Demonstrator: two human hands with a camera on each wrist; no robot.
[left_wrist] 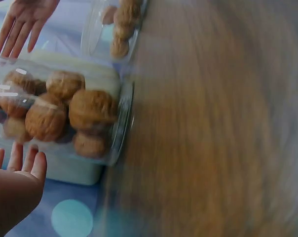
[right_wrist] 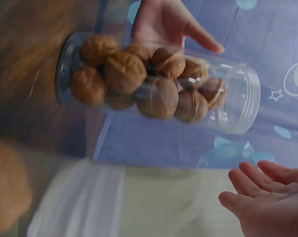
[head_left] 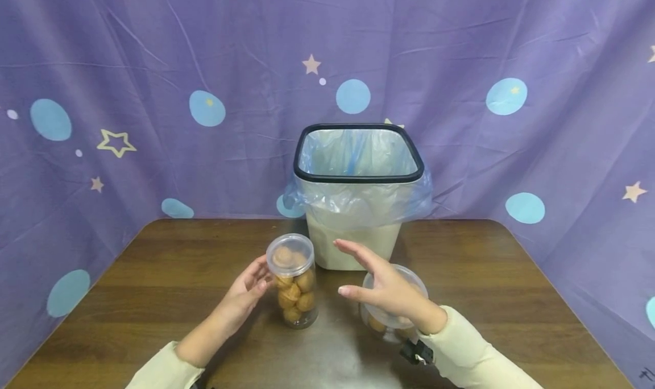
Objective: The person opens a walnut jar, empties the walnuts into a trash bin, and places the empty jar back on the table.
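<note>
A tall clear jar of walnuts [head_left: 291, 284] stands upright on the table. My left hand [head_left: 240, 298] is at the jar's left side, thumb apart from the fingers, with the fingertips right at its wall. In the left wrist view those loosely bent fingers [left_wrist: 33, 163] lie beside the jar [left_wrist: 65, 106]. To the right, my right hand [head_left: 384, 284] is held in the air, fingers extended and nothing in it. Below and behind that hand is a second clear jar [head_left: 372, 316] with walnuts, partly covered by the hand and sleeve.
Behind the jars stands a pale bin [head_left: 353, 244] with a black rim and a bluish plastic liner folded over it. The brown wooden table [head_left: 179, 281] meets a purple patterned curtain [head_left: 245, 53] at the back and sides.
</note>
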